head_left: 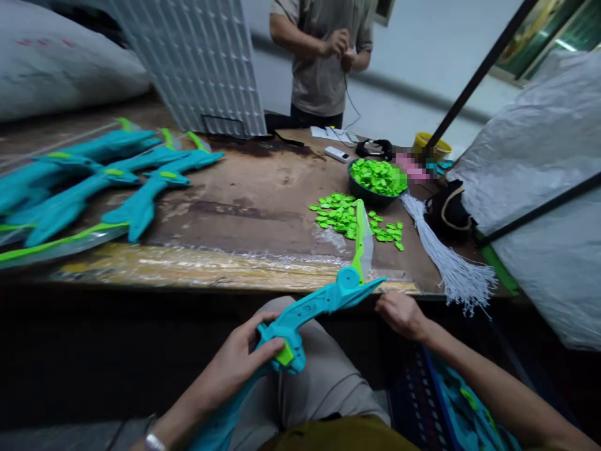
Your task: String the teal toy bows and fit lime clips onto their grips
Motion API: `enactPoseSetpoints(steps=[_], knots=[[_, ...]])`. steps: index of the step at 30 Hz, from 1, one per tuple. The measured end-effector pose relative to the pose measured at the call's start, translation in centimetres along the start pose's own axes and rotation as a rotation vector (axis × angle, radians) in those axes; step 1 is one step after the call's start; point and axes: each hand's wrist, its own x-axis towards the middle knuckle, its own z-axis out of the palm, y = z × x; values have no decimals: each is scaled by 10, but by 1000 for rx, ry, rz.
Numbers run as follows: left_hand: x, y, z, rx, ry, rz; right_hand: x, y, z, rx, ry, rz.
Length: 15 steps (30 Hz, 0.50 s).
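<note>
My left hand (pixel 251 351) is wrapped round a teal plastic toy bow (pixel 312 307), with the thumb on a lime green insert at its middle. The bow slants over my lap, and its upper end carries a lime green limb (pixel 359 241) with a clear edge. My right hand (pixel 402 313) is closed just beside the bow's pointed tip; whatever its fingers hold is hidden. Past the limb, several small green plastic pieces (pixel 335 213) lie loose on the table, and more fill a dark bowl (pixel 370 197). A bundle of white strings (pixel 441 250) hangs over the table edge.
Several teal bows (pixel 141 200) lie on the left of the table (pixel 263 213). Another person (pixel 323 62) stands across it, hands together. A blue crate (pixel 427 401) with teal parts is by my right side. Large white sacks (pixel 539 188) and a dark pole (pixel 479 75) are at right.
</note>
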Motion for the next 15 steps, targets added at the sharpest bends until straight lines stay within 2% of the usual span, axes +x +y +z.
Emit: enactPoseSetpoints(steps=[4,7,11,15], knots=[[-6,-21,10,109,-131,-11,-20,93,-18,-288,-95,611],[-19,-46,33,295,-139,43,-17,137,-26,-397,-206,915],[-42,-74,67,460,-110,92,-4,156,-27,-434,-348,1099],[-51,-70,79,512,-159,2,7,166,-33,-443,-443,1143]])
